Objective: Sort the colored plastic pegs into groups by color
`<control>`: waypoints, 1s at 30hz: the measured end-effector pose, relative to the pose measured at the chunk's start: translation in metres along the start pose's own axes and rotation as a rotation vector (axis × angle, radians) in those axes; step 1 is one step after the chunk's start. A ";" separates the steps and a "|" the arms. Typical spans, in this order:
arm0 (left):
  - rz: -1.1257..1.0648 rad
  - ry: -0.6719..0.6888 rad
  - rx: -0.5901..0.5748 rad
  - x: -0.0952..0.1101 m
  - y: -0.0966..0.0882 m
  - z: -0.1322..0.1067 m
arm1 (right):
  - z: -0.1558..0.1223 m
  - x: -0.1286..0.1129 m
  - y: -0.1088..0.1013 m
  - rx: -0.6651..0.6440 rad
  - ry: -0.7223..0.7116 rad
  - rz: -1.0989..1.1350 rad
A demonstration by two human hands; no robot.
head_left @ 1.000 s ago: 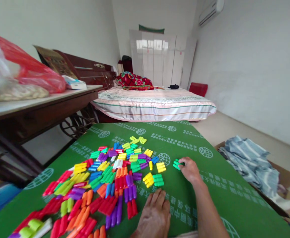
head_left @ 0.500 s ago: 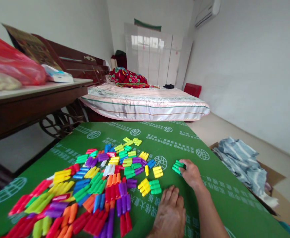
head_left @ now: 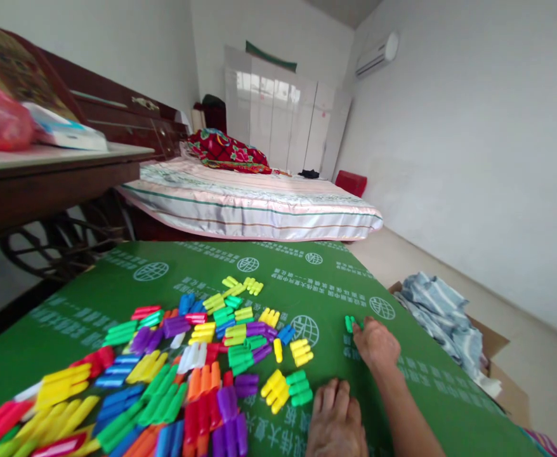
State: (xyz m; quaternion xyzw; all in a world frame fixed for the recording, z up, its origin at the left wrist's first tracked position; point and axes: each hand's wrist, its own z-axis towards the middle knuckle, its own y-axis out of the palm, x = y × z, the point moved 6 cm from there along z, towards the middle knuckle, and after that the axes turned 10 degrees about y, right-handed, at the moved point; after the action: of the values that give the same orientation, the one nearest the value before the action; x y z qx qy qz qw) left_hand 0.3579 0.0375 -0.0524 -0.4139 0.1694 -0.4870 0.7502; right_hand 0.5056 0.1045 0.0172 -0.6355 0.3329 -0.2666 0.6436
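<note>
My right hand (head_left: 377, 343) reaches in from the lower right, low over the green board (head_left: 326, 289). Its thumb and fingers are closed on a small green plastic building block (head_left: 349, 323) with rounded, bullet-like tubes; the fingers hide part of it. My left hand is out of view. A bare foot (head_left: 336, 422) rests on the board, left of my right forearm. Near its toes lie a green block (head_left: 299, 388) and a yellow block (head_left: 275, 391), side by side and touching. Another yellow block (head_left: 301, 353) sits farther back, beside a blue block (head_left: 286, 334).
Many coloured blocks (head_left: 164, 393) spread over the board's left half. A table (head_left: 69, 168) with a red bag (head_left: 0, 117) stands at the left. Behind the board is a bed (head_left: 254, 203). To the right, striped cloth (head_left: 445, 320) lies in a cardboard box (head_left: 509, 387).
The view has shifted, so the room sits farther left and the blocks appear lower. My right hand still grips the green block, which now shows less of itself and appears turned.
</note>
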 end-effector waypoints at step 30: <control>0.052 0.058 0.118 0.001 -0.003 0.000 | 0.059 -0.003 0.004 -0.164 -0.571 -0.157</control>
State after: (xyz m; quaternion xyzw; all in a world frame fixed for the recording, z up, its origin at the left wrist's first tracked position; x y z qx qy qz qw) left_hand 0.3565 0.0359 -0.0504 -0.3502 0.1728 -0.4884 0.7804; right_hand 0.5491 0.1448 0.0112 -0.7583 0.1087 -0.0985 0.6351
